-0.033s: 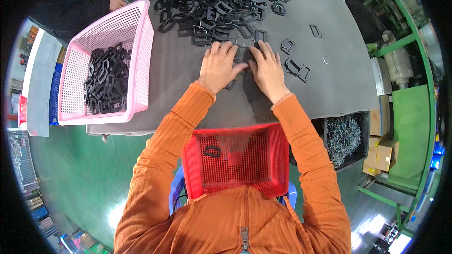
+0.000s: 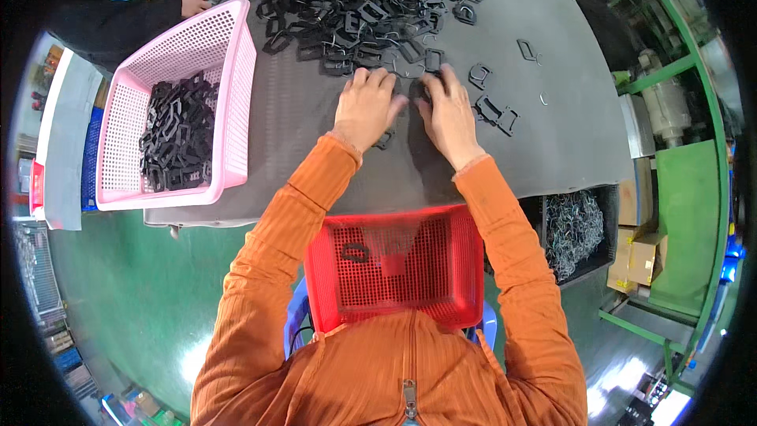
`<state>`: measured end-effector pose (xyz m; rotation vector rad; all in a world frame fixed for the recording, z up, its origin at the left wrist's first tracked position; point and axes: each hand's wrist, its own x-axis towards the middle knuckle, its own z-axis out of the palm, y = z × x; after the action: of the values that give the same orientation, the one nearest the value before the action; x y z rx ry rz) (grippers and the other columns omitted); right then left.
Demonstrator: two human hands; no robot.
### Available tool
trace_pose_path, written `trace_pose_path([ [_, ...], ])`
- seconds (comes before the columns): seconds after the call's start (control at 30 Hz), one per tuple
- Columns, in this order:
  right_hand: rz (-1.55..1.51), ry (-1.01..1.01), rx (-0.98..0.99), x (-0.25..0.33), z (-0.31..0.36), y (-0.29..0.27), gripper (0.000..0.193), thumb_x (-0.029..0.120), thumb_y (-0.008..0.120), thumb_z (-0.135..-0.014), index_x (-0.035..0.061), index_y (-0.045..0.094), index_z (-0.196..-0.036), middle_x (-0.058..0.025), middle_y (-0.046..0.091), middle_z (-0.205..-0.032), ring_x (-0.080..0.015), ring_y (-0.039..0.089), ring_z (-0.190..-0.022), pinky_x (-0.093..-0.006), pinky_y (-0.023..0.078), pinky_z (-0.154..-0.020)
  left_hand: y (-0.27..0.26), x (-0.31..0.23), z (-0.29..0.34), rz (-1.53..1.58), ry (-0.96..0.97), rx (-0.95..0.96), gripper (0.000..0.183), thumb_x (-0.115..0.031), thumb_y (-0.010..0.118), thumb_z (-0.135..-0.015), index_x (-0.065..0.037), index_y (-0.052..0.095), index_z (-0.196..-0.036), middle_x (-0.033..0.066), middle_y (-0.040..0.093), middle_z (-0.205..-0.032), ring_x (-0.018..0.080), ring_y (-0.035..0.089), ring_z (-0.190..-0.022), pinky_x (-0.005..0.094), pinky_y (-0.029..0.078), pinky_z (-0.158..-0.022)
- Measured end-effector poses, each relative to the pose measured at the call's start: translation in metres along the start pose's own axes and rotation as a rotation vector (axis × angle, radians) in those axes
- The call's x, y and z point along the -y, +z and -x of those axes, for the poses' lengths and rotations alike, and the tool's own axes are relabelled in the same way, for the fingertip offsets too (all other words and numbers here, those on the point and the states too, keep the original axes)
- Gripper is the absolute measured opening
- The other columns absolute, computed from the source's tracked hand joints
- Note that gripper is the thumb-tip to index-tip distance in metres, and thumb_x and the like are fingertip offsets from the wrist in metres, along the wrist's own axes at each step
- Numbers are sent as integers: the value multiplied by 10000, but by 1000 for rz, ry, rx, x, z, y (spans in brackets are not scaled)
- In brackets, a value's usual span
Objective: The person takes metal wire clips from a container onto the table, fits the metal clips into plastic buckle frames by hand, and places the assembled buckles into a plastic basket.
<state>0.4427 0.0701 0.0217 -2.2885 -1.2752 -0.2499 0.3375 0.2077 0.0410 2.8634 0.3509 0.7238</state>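
Both my hands are over the grey table (image 2: 292, 138), at the near edge of a big heap of black plastic buckles (image 2: 355, 12). My left hand (image 2: 364, 110) is open, palm down, its fingers at the heap's edge and its thumb toward the right hand. One black buckle (image 2: 385, 140) shows partly beside its thumb side. My right hand (image 2: 449, 118) is also open, fingers bent and slightly apart, their tips beside a black frame-shaped buckle (image 2: 434, 61). Several loose buckles, such as this pair (image 2: 495, 115), lie to its right. Whatever lies under the palms is hidden.
A pink basket (image 2: 243, 102) holding black buckles stands at left. In front of me is a red basket (image 2: 315, 276) with a black buckle (image 2: 355, 252) inside. Metal wire pieces (image 2: 574, 233) fill a dark crate below right. Another person's hand (image 2: 195, 5) works at far left.
My thumbs have drawn a little apart, widening the gap between my hands. The fingers of my right hand are more bent and spread.
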Motion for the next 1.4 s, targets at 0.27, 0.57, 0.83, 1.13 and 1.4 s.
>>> trace_pose_path([
  [0.27, -38, -46, 26, 39, 25, -22, 415, 183, 606, -836, 64, 499, -1219, -146, 520, -1235, -322, 471, -1180, -551, 325, -1007, -53, 7, 13, 622, -465, -143, 120, -141, 519, -888, -59, 604, -872, 143, 607, -700, 315, 610, -706, 380, 484, -676],
  [0.57, -401, 48, -26, 46, 33, -31, 294, 111, 551, -858, 80, 559, -1150, -142, 565, -1190, -325, 522, -1126, -422, 415, -967, -4, 8, 31, 377, 16, -73, 297, -236, 555, -888, -98, 604, -1147, 123, 511, -1282, 344, 415, -1248, 460, 301, -1061],
  [0.83, -22, 291, -35, -88, -21, -53, 168, 230, 690, -763, 136, 688, -902, -56, 605, -964, -269, 553, -985, -418, 447, -819, -17, -25, 54, 160, 175, 229, 439, -316, 518, -900, -164, 504, -1312, 52, 436, -1393, 283, 317, -1339, 562, 200, -1090],
  [1.13, -113, 336, 115, -126, -41, -75, 171, 286, 704, -761, 130, 684, -829, -53, 613, -909, -251, 565, -995, -442, 439, -830, -29, -48, 39, 314, 38, 169, 489, -227, 596, -859, -95, 481, -1316, 103, 414, -1400, 302, 280, -1367, 549, 168, -1098],
  [1.4, 246, 486, 53, -210, -24, -88, 480, 394, 496, -921, 124, 470, -1317, -39, 358, -1445, -259, 282, -1361, -518, 268, -1061, -2, -87, -2, 72, 204, 214, 425, -269, 564, -878, -44, 551, -1238, 64, 445, -1385, 266, 291, -1364, 624, 141, -1070],
])
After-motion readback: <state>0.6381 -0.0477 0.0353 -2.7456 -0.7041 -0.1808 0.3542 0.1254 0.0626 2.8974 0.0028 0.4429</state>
